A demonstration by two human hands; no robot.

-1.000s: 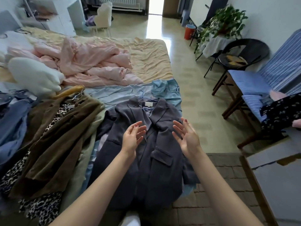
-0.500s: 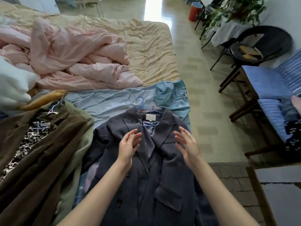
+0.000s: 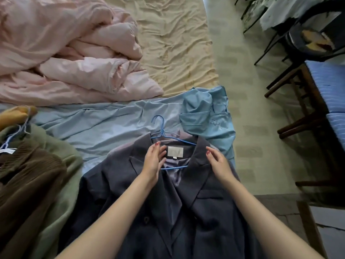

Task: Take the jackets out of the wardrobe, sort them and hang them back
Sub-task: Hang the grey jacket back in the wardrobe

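Observation:
A dark grey jacket [image 3: 186,212] lies face up on the bed, hung on a blue wire hanger [image 3: 162,131] whose hook points away from me. My left hand [image 3: 154,161] lies flat on the left side of the collar beside the beige label, fingers stretched toward the hanger. My right hand [image 3: 217,163] is on the right side of the collar, its fingertips curled over the edge and its thumb hidden. At the left lie a brown corduroy jacket [image 3: 28,184] on a pale green coat [image 3: 61,174], with a mustard garment [image 3: 16,114] behind them.
A light blue garment [image 3: 112,126] is spread under the grey jacket. A pink duvet [image 3: 74,58] is heaped on the yellow sheet [image 3: 177,43]. Right of the bed are tiled floor [image 3: 248,109], a blue-striped wooden chair [image 3: 328,86] and a black round chair [image 3: 309,40].
Both hands moved forward from above the jacket's chest to its collar and now touch it. The camera came closer and tilted further down.

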